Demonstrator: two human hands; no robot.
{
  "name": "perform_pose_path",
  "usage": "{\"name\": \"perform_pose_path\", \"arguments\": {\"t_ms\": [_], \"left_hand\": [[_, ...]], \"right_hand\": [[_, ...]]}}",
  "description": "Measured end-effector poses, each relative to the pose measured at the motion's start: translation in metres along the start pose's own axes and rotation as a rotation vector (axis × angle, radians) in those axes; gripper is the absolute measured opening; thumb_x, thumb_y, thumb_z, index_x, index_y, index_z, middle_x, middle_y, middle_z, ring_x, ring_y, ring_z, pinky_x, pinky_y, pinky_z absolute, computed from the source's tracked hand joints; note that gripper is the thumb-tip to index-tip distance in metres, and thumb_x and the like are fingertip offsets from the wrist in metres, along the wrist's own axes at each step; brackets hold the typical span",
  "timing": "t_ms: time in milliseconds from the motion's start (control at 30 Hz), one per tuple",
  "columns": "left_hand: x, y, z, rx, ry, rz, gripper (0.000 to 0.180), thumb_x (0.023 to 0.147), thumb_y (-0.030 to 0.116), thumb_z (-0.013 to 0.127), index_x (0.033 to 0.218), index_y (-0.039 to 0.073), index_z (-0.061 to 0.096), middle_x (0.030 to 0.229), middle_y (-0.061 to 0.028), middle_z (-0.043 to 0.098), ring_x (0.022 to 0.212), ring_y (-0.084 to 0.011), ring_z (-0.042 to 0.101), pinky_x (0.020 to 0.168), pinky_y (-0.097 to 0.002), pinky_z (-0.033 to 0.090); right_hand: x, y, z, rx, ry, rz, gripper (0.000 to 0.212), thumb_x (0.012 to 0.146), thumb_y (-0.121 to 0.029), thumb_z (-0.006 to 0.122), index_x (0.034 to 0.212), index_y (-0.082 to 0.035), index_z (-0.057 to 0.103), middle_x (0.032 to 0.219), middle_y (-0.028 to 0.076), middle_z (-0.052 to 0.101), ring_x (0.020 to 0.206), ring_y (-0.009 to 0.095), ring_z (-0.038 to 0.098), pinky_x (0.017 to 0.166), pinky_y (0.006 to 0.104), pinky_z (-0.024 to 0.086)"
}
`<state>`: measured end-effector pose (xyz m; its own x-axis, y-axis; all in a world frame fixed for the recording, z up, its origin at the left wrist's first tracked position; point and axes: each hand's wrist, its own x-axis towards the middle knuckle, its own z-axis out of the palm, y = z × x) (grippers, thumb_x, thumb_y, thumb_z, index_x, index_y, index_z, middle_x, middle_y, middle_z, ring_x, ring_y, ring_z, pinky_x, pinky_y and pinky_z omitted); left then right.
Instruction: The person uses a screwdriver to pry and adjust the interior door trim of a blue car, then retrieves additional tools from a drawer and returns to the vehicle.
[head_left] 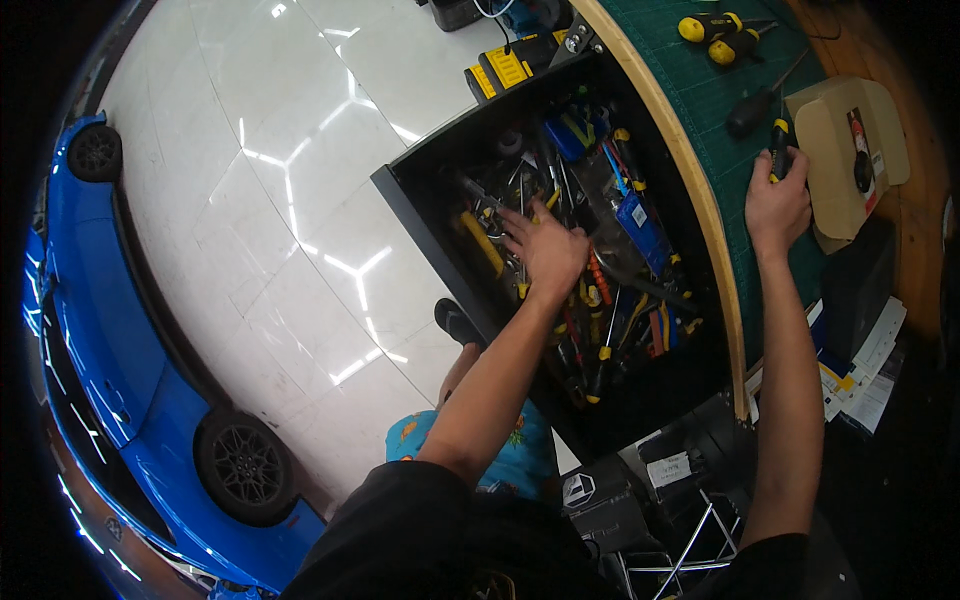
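Note:
My left hand (548, 252) reaches into an open black drawer (420, 245) full of loose hand tools, its fingers spread over them. A yellow-handled tool (482, 246) lies to the left of those fingers. On the green cutting mat (700, 110), my right hand (780, 205) is closed around a black-and-yellow screwdriver (780, 150), whose handle sticks up past the fingers. A dark screwdriver (748, 116) rests just beyond that hand, and two yellow-and-black screwdrivers (722, 38) are at the mat's far end. The palm hides part of the held handle.
An opened cardboard package (835, 165) with a red-and-black tool lies right of my right hand. Wooden edging (690, 165) borders the bench above the drawer. Papers (868, 375) and dark boxes (610, 505) are near me. A blue car (150, 360) stands left on the tiled floor (270, 200).

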<state>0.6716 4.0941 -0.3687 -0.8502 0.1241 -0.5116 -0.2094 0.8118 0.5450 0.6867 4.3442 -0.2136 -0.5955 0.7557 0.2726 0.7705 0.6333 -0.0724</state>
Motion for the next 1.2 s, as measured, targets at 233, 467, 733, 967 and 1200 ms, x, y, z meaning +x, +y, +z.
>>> {"name": "perform_pose_path", "arguments": {"t_ms": [233,467,733,967,1200], "left_hand": [[0.0009,-0.0023,0.0039,0.025,0.015,0.012,0.088,0.078,0.028,0.069,0.147,-0.009,0.028,0.150,-0.0493,0.007,0.142,-0.0598,0.016,0.117,-0.0631,0.011],[0.0021,-0.0006,0.0063,0.025,0.017,-0.001,0.088,0.079,0.029,0.069,0.147,-0.009,0.027,0.150,-0.0494,0.004,0.143,-0.0604,0.014,0.118,-0.0631,0.010],[0.0036,0.0002,0.0070,0.020,0.002,-0.005,0.088,0.079,0.026,0.070,0.147,-0.009,0.026,0.151,-0.0476,0.006,0.142,-0.0609,0.013,0.117,-0.0647,0.009],[0.0021,0.0023,0.0021,-0.016,-0.010,-0.001,0.088,0.078,0.024,0.070,0.146,-0.010,0.027,0.151,-0.0468,0.008,0.142,-0.0615,0.013,0.118,-0.0649,0.007],[0.0011,0.0033,0.0024,0.023,-0.003,0.001,0.087,0.079,0.026,0.069,0.146,-0.010,0.026,0.150,-0.0469,0.009,0.141,-0.0611,0.017,0.117,-0.0642,0.009]], "right_hand": [[-0.0014,-0.0042,-0.0012,0.002,-0.002,0.010,0.045,0.095,-0.042,0.058,0.126,-0.009,0.055,0.099,0.021,0.072,0.096,0.041,0.069,0.084,0.0507,0.051],[-0.0015,-0.0054,-0.0016,0.019,-0.006,0.012,0.045,0.095,-0.042,0.057,0.125,-0.009,0.055,0.099,0.021,0.072,0.096,0.041,0.068,0.085,0.0506,0.050],[0.0000,-0.0019,0.0004,0.016,-0.010,0.019,0.048,0.094,-0.044,0.058,0.127,-0.009,0.055,0.102,0.023,0.071,0.101,0.042,0.067,0.087,0.0506,0.049],[0.0004,0.0000,0.0036,0.010,0.013,0.021,0.050,0.094,-0.045,0.057,0.128,-0.009,0.056,0.104,0.024,0.071,0.102,0.042,0.067,0.088,0.0512,0.049],[0.0012,0.0006,0.0041,0.007,0.013,0.025,0.050,0.093,-0.045,0.056,0.128,-0.010,0.056,0.103,0.023,0.071,0.102,0.043,0.066,0.089,0.0517,0.049]]}}
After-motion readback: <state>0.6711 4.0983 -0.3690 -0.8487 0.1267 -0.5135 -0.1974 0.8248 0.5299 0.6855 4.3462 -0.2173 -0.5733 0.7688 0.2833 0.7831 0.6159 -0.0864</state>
